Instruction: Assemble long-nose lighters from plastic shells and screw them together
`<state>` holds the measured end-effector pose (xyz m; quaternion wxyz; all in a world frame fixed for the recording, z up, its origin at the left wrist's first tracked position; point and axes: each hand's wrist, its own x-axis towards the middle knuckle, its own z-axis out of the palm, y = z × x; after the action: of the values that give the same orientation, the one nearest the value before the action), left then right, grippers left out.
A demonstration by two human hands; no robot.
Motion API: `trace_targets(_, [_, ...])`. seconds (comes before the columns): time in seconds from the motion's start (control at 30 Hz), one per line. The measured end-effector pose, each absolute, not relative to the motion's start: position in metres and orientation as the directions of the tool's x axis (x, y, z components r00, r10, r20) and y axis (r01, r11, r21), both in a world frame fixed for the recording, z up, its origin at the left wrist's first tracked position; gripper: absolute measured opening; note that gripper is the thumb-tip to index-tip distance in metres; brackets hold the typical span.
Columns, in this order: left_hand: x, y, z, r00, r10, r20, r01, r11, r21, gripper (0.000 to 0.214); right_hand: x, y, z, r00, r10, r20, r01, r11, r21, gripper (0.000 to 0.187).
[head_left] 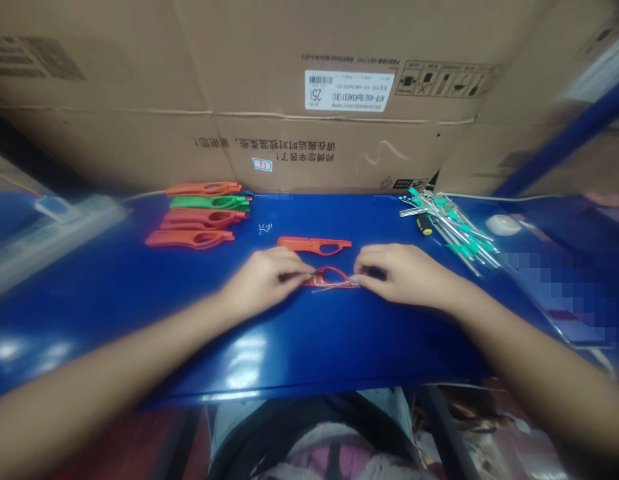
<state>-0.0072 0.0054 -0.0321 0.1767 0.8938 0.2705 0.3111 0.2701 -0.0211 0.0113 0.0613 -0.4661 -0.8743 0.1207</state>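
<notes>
An orange lighter-handle half shell (334, 272) lies on the blue tabletop between my two hands. My left hand (262, 277) is closed in a pinch at the shell's left part; whatever sits between the fingertips is too small to make out. At the shell's narrow right end, my right hand (396, 272) pinches a thin pale wire-like piece (332, 288), which slants across the shell's near edge. Just beyond lies a second orange half shell (314, 245) with an oval trigger opening, apart from the first.
Several orange, red and green lighter handles (199, 217) lie stacked side by side at back left, near tiny metal bits (265, 229). Metal tubes with teal parts (452, 227) and a yellow-black tool (424, 225) lie at back right. A cardboard wall (269, 80) bounds the blue table (309, 347).
</notes>
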Motion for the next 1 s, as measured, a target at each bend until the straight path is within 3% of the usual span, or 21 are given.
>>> trace_targets(0.2, [-0.0043,0.0009,-0.0318,0.661,0.585,0.469,0.369,-0.798,0.476,0.015,0.2694,-0.0123,0.0049,-0.524,0.847,-0.090,0.758,0.415,-0.503,0.016])
trace_targets(0.3, [-0.0045,-0.0004,-0.0324,0.663,0.586,0.466,0.372,-0.798,0.475,0.015,0.2693,-0.0106,0.0049,-0.514,0.851,-0.108,0.742,0.378,-0.554,0.016])
trace_targets(0.53, [-0.0048,-0.0020,-0.0340,0.640,0.603,0.476,0.373,-0.785,0.494,0.015,0.2659,-0.0120,0.0035,-0.540,0.841,-0.030,0.756,0.469,-0.457,0.020])
trace_targets(1.0, [0.0031,-0.0019,-0.0378,0.533,0.682,0.500,0.379,-0.721,0.580,0.010,0.2668,-0.0132,0.0029,-0.584,0.811,-0.029,0.725,0.506,-0.468,0.024])
